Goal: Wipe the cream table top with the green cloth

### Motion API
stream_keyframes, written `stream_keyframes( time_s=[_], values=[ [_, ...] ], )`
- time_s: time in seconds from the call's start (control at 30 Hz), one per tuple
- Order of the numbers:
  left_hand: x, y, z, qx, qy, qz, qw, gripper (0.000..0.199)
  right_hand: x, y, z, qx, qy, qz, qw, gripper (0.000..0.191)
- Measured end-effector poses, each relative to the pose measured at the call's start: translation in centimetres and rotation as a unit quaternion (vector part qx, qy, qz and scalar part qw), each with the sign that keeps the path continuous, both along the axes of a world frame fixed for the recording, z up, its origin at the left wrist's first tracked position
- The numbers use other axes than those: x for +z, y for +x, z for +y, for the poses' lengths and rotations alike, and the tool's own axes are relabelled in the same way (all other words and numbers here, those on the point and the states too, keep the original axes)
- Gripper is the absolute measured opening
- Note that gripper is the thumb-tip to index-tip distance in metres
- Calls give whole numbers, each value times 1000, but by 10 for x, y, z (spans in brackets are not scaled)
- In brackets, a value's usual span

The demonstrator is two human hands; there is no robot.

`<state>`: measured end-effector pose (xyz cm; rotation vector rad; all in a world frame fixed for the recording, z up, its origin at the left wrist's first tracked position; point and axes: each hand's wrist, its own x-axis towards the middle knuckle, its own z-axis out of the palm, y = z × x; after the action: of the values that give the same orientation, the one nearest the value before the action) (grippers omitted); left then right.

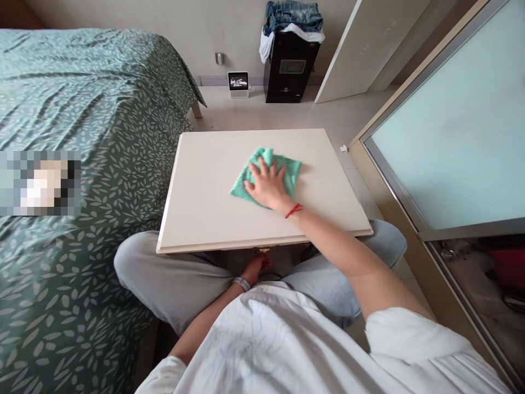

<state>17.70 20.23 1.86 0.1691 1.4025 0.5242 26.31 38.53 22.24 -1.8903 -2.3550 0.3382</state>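
Observation:
A green cloth [291,174] lies partly bunched on a cream-coloured flat top with bevelled edges, like a small table or cabinet top [213,208]. My right hand [268,183] rests flat on the cloth with fingers spread, pressing it to the surface; a red string bracelet circles that wrist. Below the near edge, between my legs, is my left hand [257,266], its fingers curled and partly in shadow. It is close under a small brass-coloured latch [263,249] on the front edge. Whether it grips anything is hidden. A pale band is on the left wrist.
To the left stands a bed with a green leaf-patterned cover [135,109]. Beyond the top are a small smart display [238,85] on the floor and a black cabinet [289,71] carrying folded jeans [293,17]. A frosted sliding door [455,120] is at right.

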Motion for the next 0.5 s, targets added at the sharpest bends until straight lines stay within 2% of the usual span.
stream_keyframes(
  time_s=[0.17,0.27,0.33,0.4,0.5],
  values=[
    [-2,-2,-1,15,6,4,1000,35,6,-117,-14,177,-11,25,984,80],
    [-2,-3,-2,23,10,5,1000,35,5,-167,-29,272,3,24,962,77],
    [-2,-3,-2,26,10,5,1000,35,4,-184,-37,347,7,16,938,71],
    [-2,-3,-1,28,8,6,1000,36,2,-189,-38,409,6,5,913,65],
    [-1,-2,0,32,1,9,999,38,-3,-178,-30,438,10,0,899,62]
  ],
)
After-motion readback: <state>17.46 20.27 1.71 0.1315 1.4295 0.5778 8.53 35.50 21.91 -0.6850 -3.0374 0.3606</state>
